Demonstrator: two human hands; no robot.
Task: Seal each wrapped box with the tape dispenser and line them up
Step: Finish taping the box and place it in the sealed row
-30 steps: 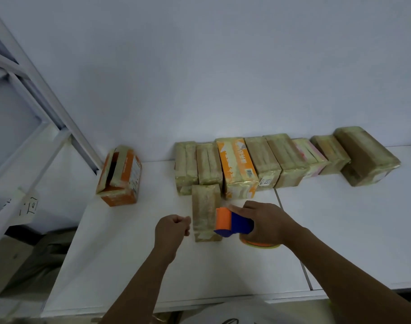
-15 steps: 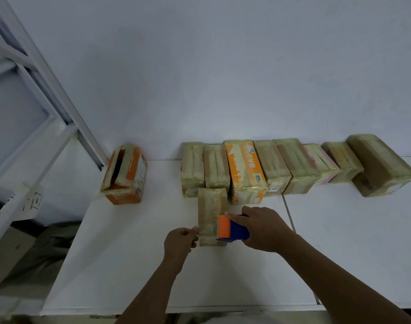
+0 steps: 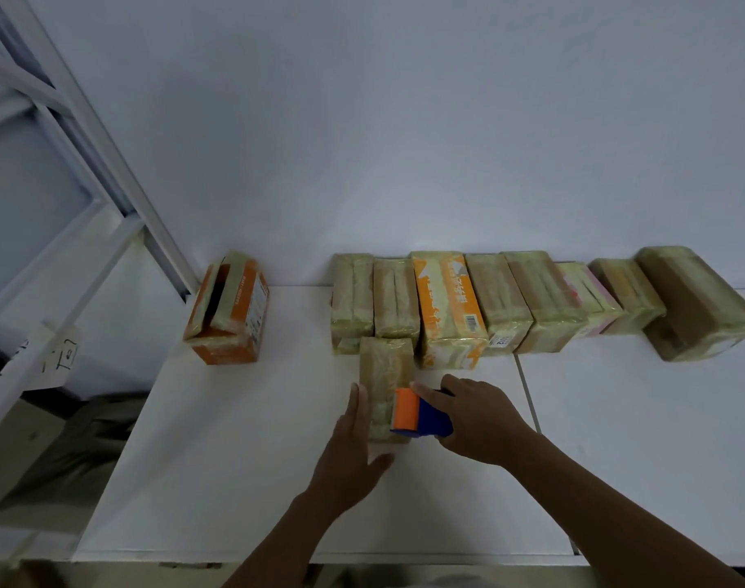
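Note:
A small tape-wrapped box [image 3: 383, 371] lies on the white table [image 3: 235, 460], just in front of a row of several wrapped boxes [image 3: 502, 303] along the wall. My left hand [image 3: 349, 451] lies flat with straight fingers against the small box's left side and near end. My right hand [image 3: 476, 418] grips the blue and orange tape dispenser [image 3: 419, 413], whose orange end rests on the near right part of that box.
An orange carton [image 3: 230, 311], partly taped, stands apart at the back left of the table. A white metal frame [image 3: 86, 171] rises on the left. A seam [image 3: 527, 392] runs down the tabletop right of my hands. A large brown wrapped box [image 3: 697, 303] ends the row.
My left hand, curled a moment ago, has opened flat against the small box. The dispenser has shifted slightly onto the box's near end. The camera tilted a little.

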